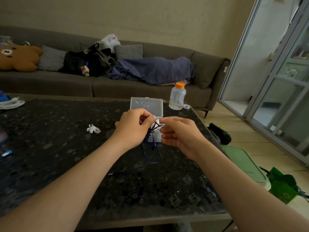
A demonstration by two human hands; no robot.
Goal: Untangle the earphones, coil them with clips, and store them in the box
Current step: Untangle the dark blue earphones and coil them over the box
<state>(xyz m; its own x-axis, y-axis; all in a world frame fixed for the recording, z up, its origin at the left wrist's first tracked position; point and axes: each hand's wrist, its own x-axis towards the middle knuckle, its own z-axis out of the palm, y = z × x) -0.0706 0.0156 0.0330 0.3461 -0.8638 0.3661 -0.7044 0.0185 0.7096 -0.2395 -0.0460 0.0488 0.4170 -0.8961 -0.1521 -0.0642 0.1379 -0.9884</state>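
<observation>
A tangle of dark blue-black earphone cord [153, 131] hangs between my hands above the dark table. My left hand [133, 127] pinches the bunch from the left with curled fingers. My right hand [177, 131] pinches a strand on the right side. Loose cord trails down onto the table toward the plug [111, 174]. A clear plastic box [147, 106] stands open just behind my hands, its lid raised; its base is mostly hidden by my hands. A white clip [93, 129] lies on the table to the left.
A plastic bottle with an orange cap [177, 96] stands at the table's far right corner beside a tape ring [186, 106]. White cables [11, 103] lie far left. A sofa with cushions and a blanket runs behind. Green bags [282, 186] sit on the floor to the right.
</observation>
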